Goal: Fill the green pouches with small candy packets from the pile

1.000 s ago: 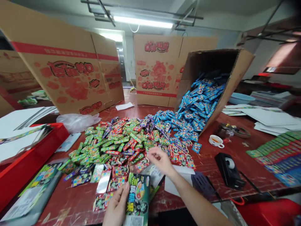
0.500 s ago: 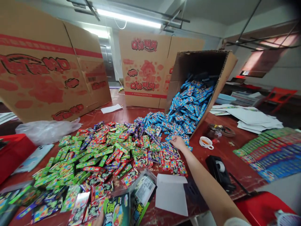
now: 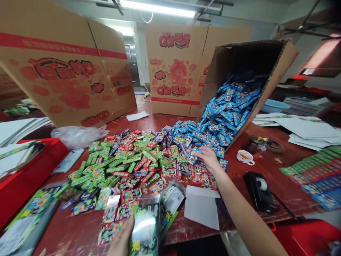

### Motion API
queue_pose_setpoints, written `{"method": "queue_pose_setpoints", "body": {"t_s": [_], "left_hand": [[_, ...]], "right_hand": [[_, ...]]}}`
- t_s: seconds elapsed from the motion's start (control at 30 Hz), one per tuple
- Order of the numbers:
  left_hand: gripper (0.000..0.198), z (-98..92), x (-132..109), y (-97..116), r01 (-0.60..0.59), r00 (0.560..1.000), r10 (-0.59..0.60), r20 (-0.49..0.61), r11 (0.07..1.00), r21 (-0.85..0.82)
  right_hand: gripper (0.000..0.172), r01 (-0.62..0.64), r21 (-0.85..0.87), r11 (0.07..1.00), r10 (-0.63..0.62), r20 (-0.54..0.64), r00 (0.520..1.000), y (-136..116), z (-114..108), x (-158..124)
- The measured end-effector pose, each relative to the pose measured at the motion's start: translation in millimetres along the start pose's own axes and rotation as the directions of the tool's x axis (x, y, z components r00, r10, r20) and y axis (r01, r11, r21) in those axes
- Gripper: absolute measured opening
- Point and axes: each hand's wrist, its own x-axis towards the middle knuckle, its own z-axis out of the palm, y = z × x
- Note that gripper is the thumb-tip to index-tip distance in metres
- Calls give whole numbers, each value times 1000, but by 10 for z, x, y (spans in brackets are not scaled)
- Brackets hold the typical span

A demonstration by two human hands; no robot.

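Between the thumb and fingers of my right hand [image 3: 209, 159] is a small blue candy packet [image 3: 194, 155], held just above the front of the blue packet heap [image 3: 213, 131]. Low in the view, my left hand [image 3: 123, 237] grips the left side of a green and black plastic pouch [image 3: 145, 227], which has glare on its front. Red packets [image 3: 108, 231] lie against the left hand. A second pouch with a white label [image 3: 170, 204] rests just right of the held one. Mixed green, red and purple packets [image 3: 128, 156] spread across the table in front of both hands.
A tipped cardboard box [image 3: 274, 78] spills blue packets. Upright cartons [image 3: 173, 78] stand behind. On the right are a cup of tea [image 3: 245, 156], a black tape dispenser [image 3: 259, 193] and fanned sheets [image 3: 317, 174]. White paper [image 3: 202, 209] lies in front; a red bin [image 3: 53, 153] is left.
My right hand has lifted a blue packet off the heap. My left hand and its pouch have come further into view, and the camera has turned slightly left and downward.
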Motion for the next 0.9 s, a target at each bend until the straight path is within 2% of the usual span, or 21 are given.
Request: {"method": "queue_pose_setpoints", "body": {"t_s": [0.1, 0.23, 0.33, 0.47, 0.6, 0.7, 0.77, 0.9], "left_hand": [[44, 111, -144, 131, 63, 997, -53, 63, 983, -172], [50, 185, -298, 214, 60, 977, 21, 213, 929, -366], [52, 166, -380, 190, 73, 967, 49, 250, 888, -455], [51, 142, -458, 133, 82, 967, 46, 249, 874, -479], [43, 174, -517, 104, 10, 960, 118, 252, 891, -454], [40, 196, -552, 110, -46, 953, 166, 253, 906, -421], [40, 197, -569, 119, -92, 950, 203, 238, 907, -410], [40, 185, -589, 127, -140, 940, 251, 229, 899, -414]], "right_hand": [[54, -39, 124, 992, 19, 155, 988, -87, 125, -517], [44, -110, 298, 948, 13, 311, 950, -176, 372, -1092], [34, -119, 426, 897, -53, 369, 928, -213, 521, -1369], [29, -92, 487, 869, -119, 386, 915, -253, 694, -1523], [33, -106, 381, 919, -97, 476, 874, -325, 883, -1571], [45, 18, 344, 939, -196, 490, 849, -359, 971, -1599], [45, 98, 311, 945, -259, 534, 805, -355, 970, -1608], [26, 182, 212, 960, -277, 637, 719, -292, 867, -1616]]}}
